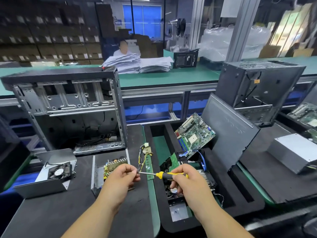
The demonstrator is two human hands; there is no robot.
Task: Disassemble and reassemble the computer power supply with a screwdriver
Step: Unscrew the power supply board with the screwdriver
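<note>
Right hand (184, 176) grips the screwdriver (159, 174) handle, left hand (122, 176) pinches its tip; opened power supply (109, 169) judged light, sharp-edged, best held by casing walls.

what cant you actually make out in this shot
- Head view: the screwdriver tip is hidden inside the left hand; whether a screw sits on it cannot be told.
- Head view: the opened power supply board is partly covered by the left hand.
- Head view: the label on the fan cover is too small to read.
</note>
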